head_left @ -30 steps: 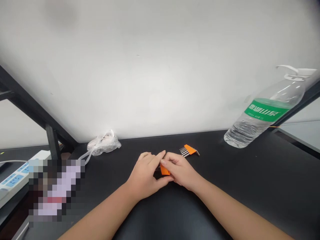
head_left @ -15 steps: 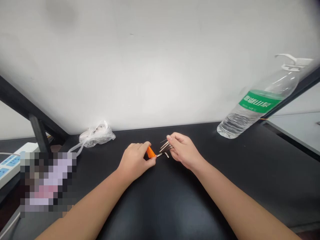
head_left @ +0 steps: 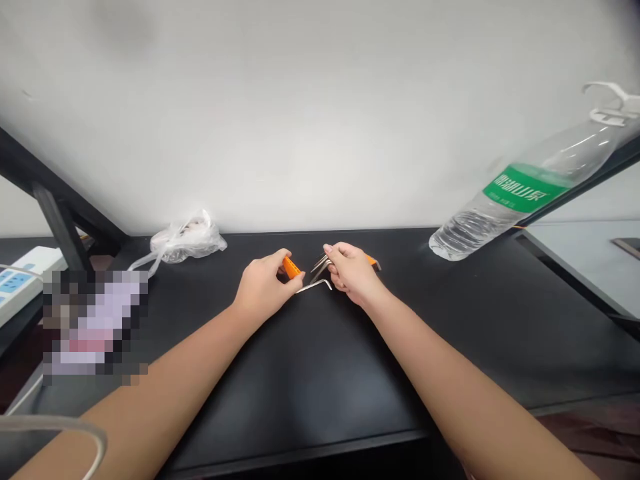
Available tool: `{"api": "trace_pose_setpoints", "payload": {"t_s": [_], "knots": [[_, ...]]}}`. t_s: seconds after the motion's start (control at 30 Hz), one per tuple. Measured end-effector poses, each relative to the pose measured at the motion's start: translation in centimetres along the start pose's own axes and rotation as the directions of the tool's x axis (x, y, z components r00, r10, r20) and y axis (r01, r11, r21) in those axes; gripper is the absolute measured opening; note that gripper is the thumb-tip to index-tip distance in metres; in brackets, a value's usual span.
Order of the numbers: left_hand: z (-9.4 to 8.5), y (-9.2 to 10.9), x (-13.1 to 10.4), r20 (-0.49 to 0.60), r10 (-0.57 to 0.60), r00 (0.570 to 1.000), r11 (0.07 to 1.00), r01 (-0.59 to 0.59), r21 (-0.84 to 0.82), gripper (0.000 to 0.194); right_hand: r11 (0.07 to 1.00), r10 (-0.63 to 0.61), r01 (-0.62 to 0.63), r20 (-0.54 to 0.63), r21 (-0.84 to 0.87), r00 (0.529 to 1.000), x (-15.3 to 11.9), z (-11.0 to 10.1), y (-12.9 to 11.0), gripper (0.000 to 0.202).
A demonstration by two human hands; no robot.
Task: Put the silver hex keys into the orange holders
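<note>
The left hand [head_left: 263,287] has its thumb and fingers pinched on a small orange holder [head_left: 291,269], which is just at nine o'clock from the gap between the two hands. The right hand [head_left: 353,275], at three o'clock from that gap, is closed on a bunch of metal hex keys [head_left: 320,267], their ends poking out toward nine o'clock. At six o'clock, a single bent key [head_left: 315,285] reaches from the left thumb toward the right hand; it may be held there or just lying on the black tabletop [head_left: 300,387], I cannot tell which. A second orange piece [head_left: 371,260] shows partly behind the right hand, at its two o'clock. Farther out, a knotted plastic bag [head_left: 187,240] sits between nine and ten o'clock, a green-labelled water bottle [head_left: 523,190] between two and three, and a white power strip [head_left: 25,280] at nine.
</note>
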State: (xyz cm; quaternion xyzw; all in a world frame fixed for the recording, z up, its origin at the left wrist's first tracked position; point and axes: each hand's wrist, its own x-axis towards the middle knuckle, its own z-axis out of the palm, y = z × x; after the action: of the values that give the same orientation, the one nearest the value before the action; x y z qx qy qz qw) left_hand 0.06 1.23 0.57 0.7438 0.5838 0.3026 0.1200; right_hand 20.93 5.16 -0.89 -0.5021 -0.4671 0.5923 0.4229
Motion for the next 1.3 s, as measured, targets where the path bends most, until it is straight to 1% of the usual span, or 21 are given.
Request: {"api": "trace_pose_setpoints", "payload": {"t_s": [0.07, 0.1, 0.17, 0.2, 0.23, 0.3, 0.33, 0.4, 0.47, 0.53, 0.6, 0.8, 0.93, 1.0, 1.07, 1.13, 1.2, 1.3], "knots": [[0.0, 0.1, 0.0, 0.015, -0.008, 1.0, 1.0, 0.008, -0.011, 0.028, 0.972, -0.076, 0.061, -0.059, -0.229, 0.995, 0.2, -0.5, 0.0, 0.044], [0.0, 0.1, 0.0, 0.019, -0.014, 1.0, 1.0, 0.014, -0.016, 0.029, 0.93, -0.135, 0.1, -0.074, -0.354, 0.988, 0.2, -0.7, 0.0, 0.044], [0.0, 0.1, 0.0, 0.022, -0.024, 0.999, 0.999, 0.024, -0.025, 0.03, 0.797, -0.261, 0.171, -0.074, -0.58, 0.963, 0.2, -1.0, -0.1, 0.043], [0.0, 0.1, 0.0, 0.024, -0.025, 0.999, 0.999, 0.026, -0.028, 0.03, 0.721, -0.311, 0.193, -0.061, -0.666, 0.949, 0.2, -1.1, -0.2, 0.043], [0.0, 0.1, 0.0, 0.029, -0.025, 0.999, 0.999, 0.026, -0.029, 0.029, 0.651, -0.344, 0.207, -0.041, -0.731, 0.938, 0.2, -1.2, -0.2, 0.042], [0.0, 0.1, 0.0, 0.045, -0.02, 0.999, 0.999, 0.022, -0.029, 0.029, 0.539, -0.365, 0.211, 0.0, -0.816, 0.931, 0.2, -1.3, -0.2, 0.042], [0.0, 0.1, 0.0, 0.052, -0.019, 0.998, 0.999, 0.021, -0.028, 0.029, 0.499, -0.361, 0.206, 0.015, -0.842, 0.933, 0.2, -1.4, -0.2, 0.043], [0.0, 0.1, 0.0, 0.063, -0.019, 0.998, 0.999, 0.021, -0.026, 0.029, 0.451, -0.335, 0.19, 0.032, -0.872, 0.942, 0.3, -1.7, -0.2, 0.044], [-0.1, 0.1, 0.0, 0.07, -0.018, 0.997, 1.0, 0.02, -0.025, 0.03, 0.434, -0.292, 0.187, 0.059, -0.881, 0.955, 0.4, -2.2, -0.3, 0.045], [-0.1, 0.2, 0.0, 0.077, -0.013, 0.997, 1.0, 0.015, -0.025, 0.029, 0.444, -0.243, 0.199, 0.096, -0.874, 0.965, 0.3, -2.7, -0.4, 0.047], [-0.1, 0.2, 0.0, 0.083, -0.004, 0.997, 1.0, 0.007, -0.027, 0.028, 0.449, -0.22, 0.202, 0.111, -0.87, 0.969, 0.3, -3.0, -0.5, 0.048], [-0.1, 0.2, 0.1, 0.097, 0.02, 0.995, 1.0, -0.019, -0.011, 0.029, 0.402, -0.232, 0.144, 0.051, -0.904, 0.971, 0.3, -3.1, -0.3, 0.045], [-0.1, 0.1, 0.0, 0.097, 0.032, 0.995, 0.999, -0.035, 0.023, 0.031, 0.387, -0.274, 0.141, 0.033, -0.911, 0.961, 0.1, -3.7, -0.5, 0.036], [-0.1, 0.0, 0.0, 0.098, 0.035, 0.995, 0.998, -0.039, 0.043, 0.033, 0.394, -0.284, 0.184, 0.072, -0.9, 0.956, -0.4, -4.3, -0.8, 0.026], [0.1, -0.1, -0.1, 0.095, 0.041, 0.995, 0.997, -0.048, 0.064, 0.034, 0.421, -0.259, 0.256, 0.155, -0.87, 0.953, -0.9, -4.8, -1.1, 0.016], [0.2, -0.2, -0.1, 0.095, 0.05, 0.994, 0.995, -0.058, 0.083, 0.034, 0.433, -0.234, 0.33, 0.249, -0.839, 0.94, -1.4, -5.2, -1.4, 0.009], [0.3, -0.2, -0.2, 0.091, 0.055, 0.994, 0.993, -0.064, 0.096, 0.035, 0.416, -0.223, 0.377, 0.309, -0.828, 0.925, -1.8, -5.2, -1.6, 0.006], [0.4, -0.3, -0.3, 0.079, 0.06, 0.995, 0.991, -0.069, 0.114, 0.037, 0.388, -0.214, 0.387, 0.327, -0.836, 0.92, -2.1, -5.1, -1.7, 0.008]]}}
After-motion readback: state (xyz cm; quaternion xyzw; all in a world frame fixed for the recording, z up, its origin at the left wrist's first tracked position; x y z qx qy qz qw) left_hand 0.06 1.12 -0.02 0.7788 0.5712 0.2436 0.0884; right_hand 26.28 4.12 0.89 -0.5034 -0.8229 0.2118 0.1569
